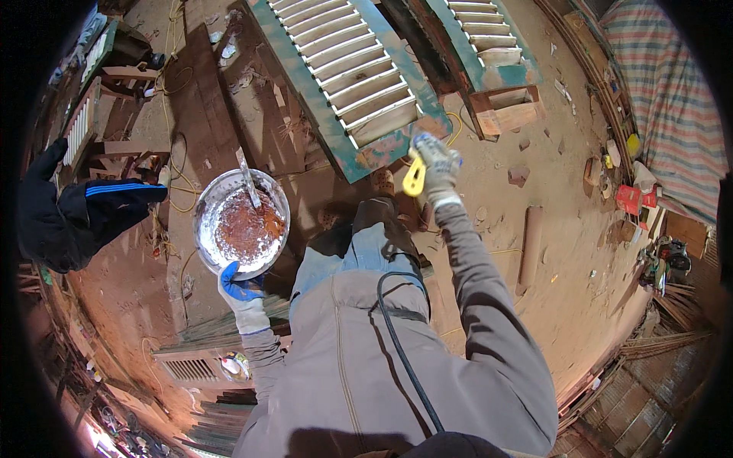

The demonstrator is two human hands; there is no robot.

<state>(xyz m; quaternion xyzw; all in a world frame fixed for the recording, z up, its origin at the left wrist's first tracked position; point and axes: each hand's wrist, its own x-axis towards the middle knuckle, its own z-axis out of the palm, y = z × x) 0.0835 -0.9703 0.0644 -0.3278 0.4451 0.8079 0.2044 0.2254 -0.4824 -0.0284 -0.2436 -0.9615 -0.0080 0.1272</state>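
Observation:
My left hand (246, 294), in a white and blue work glove, grips the near rim of a round metal bowl (206, 210). Reddish-brown paste (244, 231) covers its bottom, with white smears up the wall. A flat metal strip (247, 177) stands tilted in the bowl against the far rim. On the right, my gloved right hand (440, 166) is closed around a tool by its yellow handle (414, 178); the tool's working end is hidden. Just beyond that hand lies the near end of a louvered shutter (347, 153), with a worn green frame and pale slats.
A second louvered shutter (527, 74) is at far right, near a wooden box-like piece (508, 114). Another person in a dark jacket (61, 214) is at left. Yellow cord (182, 153) crosses the ground by planks (210, 99). Striped cloth (664, 107) hangs at right.

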